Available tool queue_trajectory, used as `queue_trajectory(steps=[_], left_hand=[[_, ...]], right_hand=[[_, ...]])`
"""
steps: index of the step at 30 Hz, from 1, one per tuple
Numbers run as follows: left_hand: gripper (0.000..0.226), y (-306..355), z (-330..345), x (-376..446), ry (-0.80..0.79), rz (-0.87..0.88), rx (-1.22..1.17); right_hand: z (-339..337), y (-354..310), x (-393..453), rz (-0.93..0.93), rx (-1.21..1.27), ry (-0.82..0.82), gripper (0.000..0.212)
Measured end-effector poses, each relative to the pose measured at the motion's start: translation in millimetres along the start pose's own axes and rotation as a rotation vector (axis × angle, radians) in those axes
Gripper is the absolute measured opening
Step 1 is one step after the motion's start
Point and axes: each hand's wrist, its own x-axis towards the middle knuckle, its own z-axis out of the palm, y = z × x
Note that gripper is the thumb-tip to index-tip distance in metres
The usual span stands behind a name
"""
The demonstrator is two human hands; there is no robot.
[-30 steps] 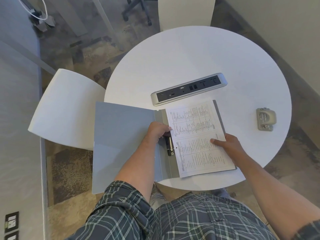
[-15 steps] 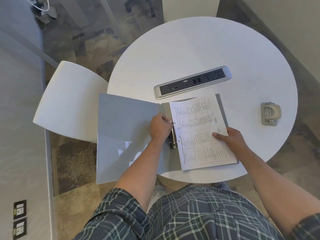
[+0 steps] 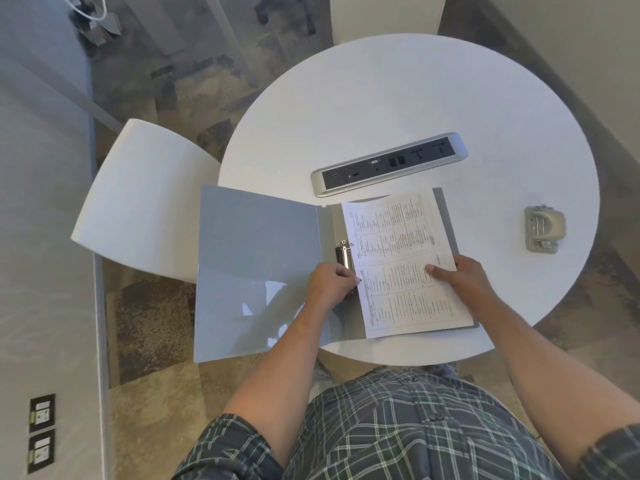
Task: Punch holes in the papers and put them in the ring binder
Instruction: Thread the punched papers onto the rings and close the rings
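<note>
Filing is the step you are in: the papers (image 3: 405, 261) lie on the right half of the open binder (image 3: 256, 271), their left edge right at the ring clip (image 3: 344, 258) on the spine, and the punch (image 3: 544, 228) sits well apart on the right of the tabletop (image 3: 398, 98), untouched. That suggests the punching is done, though the holes themselves are too small to make out along the margin.

Your left hand (image 3: 330, 284) is curled, fingers bent in, its fingertips (image 3: 355, 279) pressed at the lower end of the clip where the sheet edge meets it. Whether it pinches the paper edge, the clip lever, or only rests there cannot be told; the knuckles hide the contact. Your right hand (image 3: 460, 273) lies mostly flat and loosely spread on the right side of the papers, thumb on the printed face and the other fingers at or over the right edge, pinning the stack rather than gripping it.

The upper ring shows above your left hand, but whether the rings stand open or shut is unclear, and whether the sheets are already threaded is not visible either.

Your next move, as it looks, is to seat both holes over the prongs and snap the clip shut. Keep the right hand steadying the stack so it does not skew, and slide the margin squarely onto the rings. The binder's left cover overhangs the tabletop edge, so avoid leaning weight there.
</note>
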Motion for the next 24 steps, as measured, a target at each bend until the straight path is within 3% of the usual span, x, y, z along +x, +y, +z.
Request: queue_trajectory(steps=[6,11,16,24], left_hand=[[0.009,0.9,-6.8,6.5,-0.051,-0.078,-0.052],[0.024,2.4,-12.3,7.9,-0.062,-0.126,-0.092],[0.013,7.3,-6.3,9.9,-0.093,-0.118,-0.026],[0.010,2.2,2.9,6.4,-0.002,-0.039,0.055]], right_hand=[[-2.0,-1.9,-1.8,0.014,-0.008,-0.004,0.018],[-1.5,-6.4,-6.1,0.010,-0.007,-0.027,0.012],[-2.3,-6.7,-6.6,0.015,-0.046,-0.005,0.013],[-1.0,-2.8,-2.3,0.019,-0.107,0.033,0.014]])
